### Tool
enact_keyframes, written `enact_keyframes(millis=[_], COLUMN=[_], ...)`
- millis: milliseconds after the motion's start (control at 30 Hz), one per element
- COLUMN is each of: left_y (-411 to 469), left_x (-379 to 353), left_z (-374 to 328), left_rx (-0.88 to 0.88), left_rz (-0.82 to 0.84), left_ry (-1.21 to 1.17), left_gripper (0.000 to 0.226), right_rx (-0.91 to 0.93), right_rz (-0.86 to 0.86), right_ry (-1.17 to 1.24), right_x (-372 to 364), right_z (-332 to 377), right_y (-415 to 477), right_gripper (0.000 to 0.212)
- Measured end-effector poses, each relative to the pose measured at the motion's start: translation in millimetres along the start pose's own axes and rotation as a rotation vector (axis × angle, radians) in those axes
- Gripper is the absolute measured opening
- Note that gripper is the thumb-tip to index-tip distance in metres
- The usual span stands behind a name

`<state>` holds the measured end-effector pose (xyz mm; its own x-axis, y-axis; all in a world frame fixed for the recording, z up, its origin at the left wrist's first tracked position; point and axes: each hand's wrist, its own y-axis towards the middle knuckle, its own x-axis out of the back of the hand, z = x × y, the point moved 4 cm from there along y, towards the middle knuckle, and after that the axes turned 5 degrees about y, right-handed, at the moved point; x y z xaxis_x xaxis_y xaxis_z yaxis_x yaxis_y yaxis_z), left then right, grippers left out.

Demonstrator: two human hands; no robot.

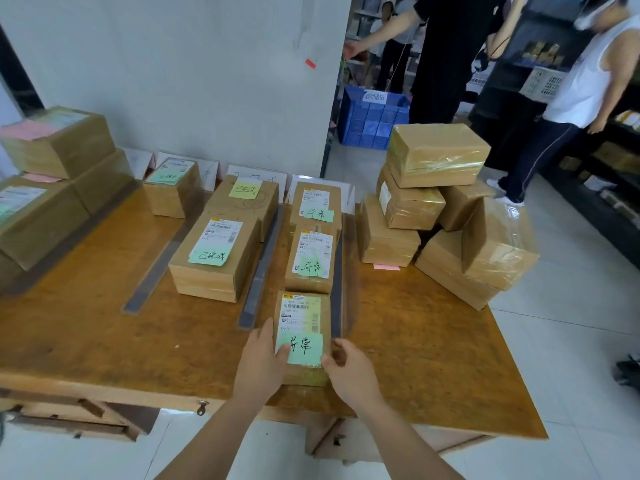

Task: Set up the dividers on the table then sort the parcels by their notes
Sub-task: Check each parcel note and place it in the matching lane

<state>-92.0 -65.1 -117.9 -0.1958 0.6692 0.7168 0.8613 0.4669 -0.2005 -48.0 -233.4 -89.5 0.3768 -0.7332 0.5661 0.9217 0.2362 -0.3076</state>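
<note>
A small brown parcel [302,317] with a green handwritten note lies at the near end of the right lane. My left hand [260,363] holds its left side, thumb on the note. My right hand [349,370] grips its right near corner. Two more parcels with green notes [310,261] [317,204] sit beyond it in the same lane. Grey divider strips [259,271] [336,282] [156,271] run front to back on the wooden table [433,358]. The middle lane holds two parcels [214,258] [247,199]. Another parcel [171,187] stands further left.
A pile of several taped brown parcels [440,209] fills the table's right back corner. Stacked parcels [52,174] stand at the left. White folded label cards [256,174] lean against the wall. Two people [581,81] stand beyond, near a blue crate [370,119].
</note>
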Motion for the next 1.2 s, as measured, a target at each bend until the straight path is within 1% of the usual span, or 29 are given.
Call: enact_keyframes(millis=[67, 133, 300, 433, 567, 700, 900, 1067, 1200], left_y=[-0.3, -2.1, -4.1, -1.2, 0.9, -0.9, 2.7, 11.5, 21.8], left_x=[10.0, 21.0, 36.9, 43.0, 41.3, 32.0, 3.4, -29.2, -59.1], left_z=[-10.3, -23.6, -66.1, -107.3, -152.2, -196.8, -265.6, -328.6, -374.7], left_rx=[-0.073, -0.124, -0.264, -0.424, -0.534, -0.643, -0.753, -0.802, -0.797], left_rz=[-0.083, -0.125, -0.127, -0.157, -0.173, -0.2, -0.21, -0.232, -0.251], left_ry=[0.076, 0.119, 0.267, 0.481, 0.574, 0.599, 0.604, 0.59, 0.615], left_gripper=[0.044, 0.047, 0.054, 0.052, 0.051, 0.055, 0.053, 0.054, 0.057], right_rx=[0.041, 0.097, 0.236, 0.264, 0.267, 0.252, 0.237, 0.258, 0.251], right_rz=[-0.064, -0.124, -0.237, -0.286, -0.334, -0.378, -0.457, -0.51, -0.474], right_ry=[0.017, 0.01, -0.102, -0.178, -0.299, -0.398, -0.512, -0.614, -0.693], right_x=[6.7, 14.9, 42.8, 74.1, 112.4, 159.6, 243.9, 312.2, 353.8], right_z=[4.7, 12.5, 33.8, 42.9, 42.1, 37.3, 24.5, 8.9, -4.1], right_y=[-2.4, -5.1, -7.7, -7.8, -5.3, 0.9, 11.4, 33.5, 56.1], right_gripper=[0.043, 0.04, 0.04, 0.045, 0.051, 0.054, 0.054, 0.053, 0.053])
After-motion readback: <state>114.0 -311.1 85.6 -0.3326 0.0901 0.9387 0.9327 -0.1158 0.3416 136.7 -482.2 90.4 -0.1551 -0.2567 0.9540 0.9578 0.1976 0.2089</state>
